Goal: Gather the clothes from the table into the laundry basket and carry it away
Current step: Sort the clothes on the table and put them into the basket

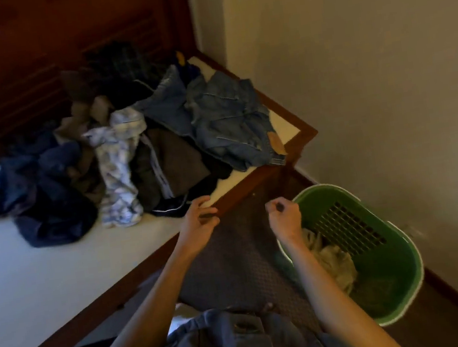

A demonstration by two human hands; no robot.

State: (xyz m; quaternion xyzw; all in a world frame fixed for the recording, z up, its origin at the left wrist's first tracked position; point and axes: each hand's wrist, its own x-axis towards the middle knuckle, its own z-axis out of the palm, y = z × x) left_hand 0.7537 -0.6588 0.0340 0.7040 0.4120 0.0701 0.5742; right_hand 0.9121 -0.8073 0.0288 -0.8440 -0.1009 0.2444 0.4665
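A heap of clothes lies on the white-topped table [43, 267]: blue denim jeans [229, 120] at the right corner, a dark grey garment [173, 163], a pale blue checked shirt [118, 171] and dark navy clothes [46, 199] at the left. The green laundry basket [395, 276] stands on the floor to the right of the table, with one pale garment [334, 261] inside. My left hand [199, 221] hovers at the table's edge, fingers loosely curled, holding nothing. My right hand [283, 215] is over the basket's near rim, fingers curled in, with nothing visible in it.
A pale wall [368, 65] runs close behind the basket. Dark wooden louvred panels [43, 52] stand behind the table. The floor between table and basket is dark patterned carpet [234, 260]. The person's denim clothing fills the bottom of the view.
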